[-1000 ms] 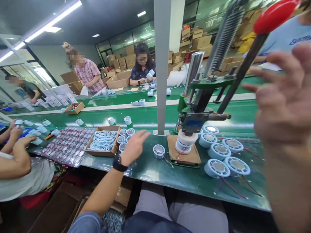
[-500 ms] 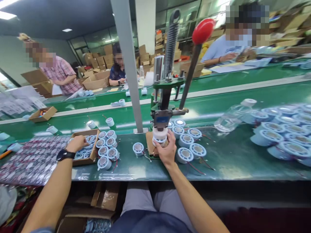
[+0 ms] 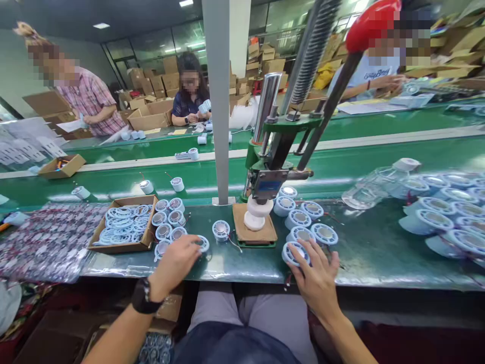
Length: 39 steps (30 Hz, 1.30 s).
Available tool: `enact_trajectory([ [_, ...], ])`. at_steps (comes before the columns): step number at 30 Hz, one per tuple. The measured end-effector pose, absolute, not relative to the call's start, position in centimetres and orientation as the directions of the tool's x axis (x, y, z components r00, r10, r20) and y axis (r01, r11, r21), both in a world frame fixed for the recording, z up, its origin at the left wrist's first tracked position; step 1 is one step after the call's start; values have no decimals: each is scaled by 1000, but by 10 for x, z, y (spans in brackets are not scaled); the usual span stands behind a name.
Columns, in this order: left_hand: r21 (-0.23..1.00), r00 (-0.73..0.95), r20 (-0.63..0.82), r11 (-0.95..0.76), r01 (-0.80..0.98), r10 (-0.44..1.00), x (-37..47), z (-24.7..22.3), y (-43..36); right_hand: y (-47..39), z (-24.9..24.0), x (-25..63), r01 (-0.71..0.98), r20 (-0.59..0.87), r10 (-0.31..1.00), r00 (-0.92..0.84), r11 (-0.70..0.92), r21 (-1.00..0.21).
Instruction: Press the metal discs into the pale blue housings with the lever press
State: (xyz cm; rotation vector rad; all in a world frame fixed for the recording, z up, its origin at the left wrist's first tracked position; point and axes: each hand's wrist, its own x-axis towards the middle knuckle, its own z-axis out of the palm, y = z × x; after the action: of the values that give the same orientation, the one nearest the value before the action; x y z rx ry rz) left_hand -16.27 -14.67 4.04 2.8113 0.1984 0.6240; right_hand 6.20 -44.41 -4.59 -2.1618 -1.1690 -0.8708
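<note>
My left hand (image 3: 179, 264) pinches a light blue ring (image 3: 204, 244) at its fingertips, just above the bench and right of a cluster of small round units. Beneath the fingers of my right hand (image 3: 317, 275) is a light blue round speaker-like unit (image 3: 294, 254), gripped at its rim beside several similar units (image 3: 324, 233). Between my hands stands a green hand press (image 3: 270, 184) with a red-knobbed lever. Its white pressing head (image 3: 259, 207) hangs over a white round seat (image 3: 253, 221) on a brown board (image 3: 242, 230). One unit (image 3: 221, 230) with loose wires sits left of the press.
An open carton (image 3: 151, 242) of blue rings lies at left, beside rows of metallic discs (image 3: 49, 242). A clear bottle (image 3: 373, 184) lies tilted near many units (image 3: 454, 212) at right. Behind runs a green conveyor (image 3: 182, 174); several people work beyond it.
My right hand has moved from the press to the right-hand group with a round unit. My left hand has come out of the carton toward the press, bringing a blue ring.
</note>
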Motion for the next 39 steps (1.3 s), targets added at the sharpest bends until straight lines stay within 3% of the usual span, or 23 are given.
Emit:
enact_trajectory([
  [3,335,899,388,-939,71,206,-157,-1,-183,-449,-38,69,816,665,551,504,-556,-158],
  [7,463,819,377,-854,238,432,-159,-26,-194,-459,-24,72,781,557,623,549,-620,-77],
  [10,472,773,351,-813,341,528,-155,-28,-199,-445,-14,62,849,565,693,447,-527,-25],
  [13,446,769,294,-793,414,567,-149,-26,-202,-396,-7,40,958,570,771,283,-254,-133],
  [15,446,818,255,-813,373,515,-148,-24,-199,-351,-5,28,959,529,811,248,-127,-255],
  [18,474,889,207,-837,274,408,-151,-22,-191,-291,-4,22,915,432,869,242,-56,-400],
  [20,483,885,199,-828,285,421,-153,-21,-186,-271,-3,22,894,404,883,239,-38,-446],
  [25,461,902,173,-841,281,396,-159,-22,-181,-304,-5,10,860,437,861,259,0,-510],
  [30,652,809,272,-718,244,522,-155,-13,-193,-348,-32,-13,792,543,735,405,14,-610],
  [32,683,809,290,-703,199,511,-147,-4,-205,-348,-44,-20,769,569,660,491,-21,-639],
  [36,616,876,283,-774,146,391,-124,10,-228,-336,-57,-28,748,609,513,605,-105,-655],
  [39,614,876,272,-773,160,397,-114,11,-235,-333,-58,-30,751,630,460,625,-135,-647],
])
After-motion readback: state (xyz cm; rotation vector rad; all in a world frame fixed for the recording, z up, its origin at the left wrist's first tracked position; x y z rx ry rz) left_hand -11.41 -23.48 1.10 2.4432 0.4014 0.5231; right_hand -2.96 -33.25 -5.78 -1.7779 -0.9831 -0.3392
